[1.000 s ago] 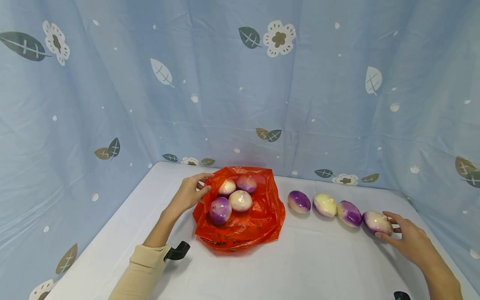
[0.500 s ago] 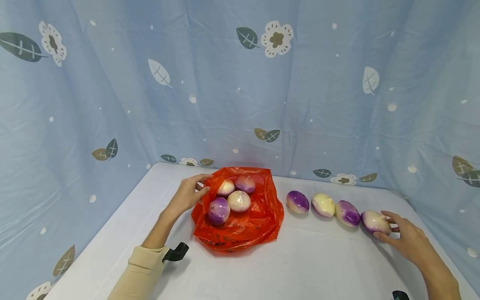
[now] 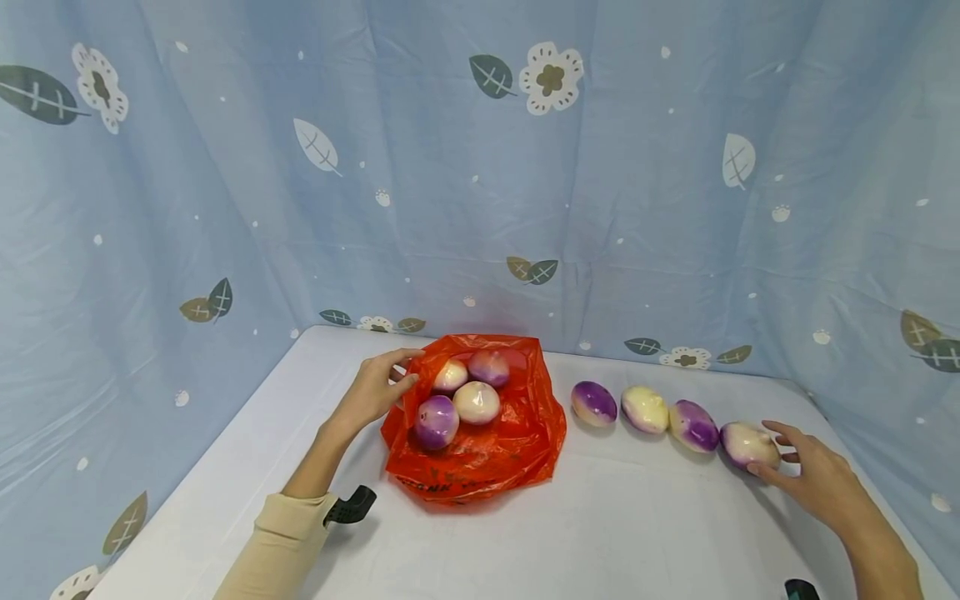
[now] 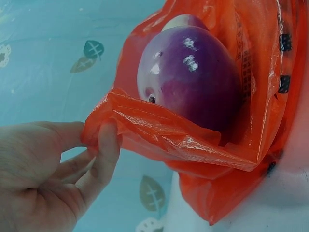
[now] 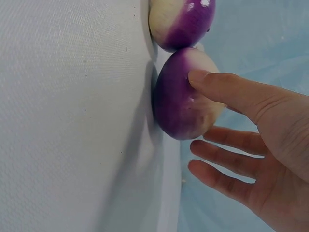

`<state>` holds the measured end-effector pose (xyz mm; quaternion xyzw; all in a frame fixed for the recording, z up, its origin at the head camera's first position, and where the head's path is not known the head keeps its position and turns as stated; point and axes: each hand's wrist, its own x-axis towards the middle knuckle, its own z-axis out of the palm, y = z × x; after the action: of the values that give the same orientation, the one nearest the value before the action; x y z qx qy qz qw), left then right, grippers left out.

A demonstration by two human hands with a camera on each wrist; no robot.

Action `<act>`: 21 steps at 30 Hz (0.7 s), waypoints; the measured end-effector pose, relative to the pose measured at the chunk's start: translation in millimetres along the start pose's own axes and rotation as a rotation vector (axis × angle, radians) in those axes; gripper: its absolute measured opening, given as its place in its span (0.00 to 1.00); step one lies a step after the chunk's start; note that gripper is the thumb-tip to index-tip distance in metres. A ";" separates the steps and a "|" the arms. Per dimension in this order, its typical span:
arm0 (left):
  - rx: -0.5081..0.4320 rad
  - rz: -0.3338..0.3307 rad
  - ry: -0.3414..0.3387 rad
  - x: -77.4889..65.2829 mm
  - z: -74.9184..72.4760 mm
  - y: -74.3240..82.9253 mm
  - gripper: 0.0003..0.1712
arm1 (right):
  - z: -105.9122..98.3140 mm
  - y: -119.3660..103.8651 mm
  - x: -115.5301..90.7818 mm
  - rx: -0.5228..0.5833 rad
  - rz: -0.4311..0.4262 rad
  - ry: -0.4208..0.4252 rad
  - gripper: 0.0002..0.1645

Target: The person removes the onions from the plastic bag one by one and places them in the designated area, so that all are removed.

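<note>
Head view: the left hand (image 3: 372, 392) pinched the near-left rim of the orange bag (image 3: 480, 450), which lay open on the white table (image 3: 600, 533). Four turnips sat inside the bag, directly to the right of that grip; the closest one was the purple turnip (image 3: 437, 421). The right hand (image 3: 813, 479) lay at the right end of a row of four turnips, fingers spread and only lightly bent. The end turnip (image 3: 748, 443) sat just left of those fingers, touched by the thumb and fingertips but not enclosed. The next turnip (image 3: 694, 426) lay further left, beside the end turnip.

Left wrist view: the thumb and fingers of the left hand (image 4: 53, 169) were closed on a fold of the orange bag (image 4: 193, 145). The purple turnip (image 4: 190, 77) lay inside, just beyond the pinched edge.

Right wrist view: the right hand (image 5: 256, 145) was open. One straight finger rested on the end turnip (image 5: 183, 96); the other fingers stood clear below it. The next turnip (image 5: 181, 21) touched the end turnip on the far side from the hand.
</note>
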<state>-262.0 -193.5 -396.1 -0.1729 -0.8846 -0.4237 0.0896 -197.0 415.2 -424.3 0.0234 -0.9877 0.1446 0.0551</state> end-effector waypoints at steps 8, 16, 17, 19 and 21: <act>0.005 -0.007 -0.001 -0.1 -0.3 -0.6 0.23 | -1.4 -1.6 -1.4 -0.013 0.001 0.010 0.45; 0.017 -0.004 0.000 0.8 -0.4 -1.1 0.23 | -4.1 -4.2 -5.0 -0.003 -0.047 0.072 0.41; 0.017 -0.003 0.000 0.9 -0.6 -0.9 0.23 | -4.4 -4.8 -5.3 -0.001 -0.052 0.078 0.41; 0.019 -0.003 0.001 1.0 -0.8 -1.0 0.23 | -5.6 -6.5 -5.5 -0.002 -0.067 0.094 0.40; 0.019 -0.004 0.002 0.6 -1.1 -0.6 0.23 | -7.5 -8.8 -5.1 -0.009 -0.066 0.094 0.41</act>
<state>-262.8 -194.6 -395.7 -0.1697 -0.8888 -0.4159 0.0912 -190.6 409.1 -415.2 0.0490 -0.9833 0.1392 0.1063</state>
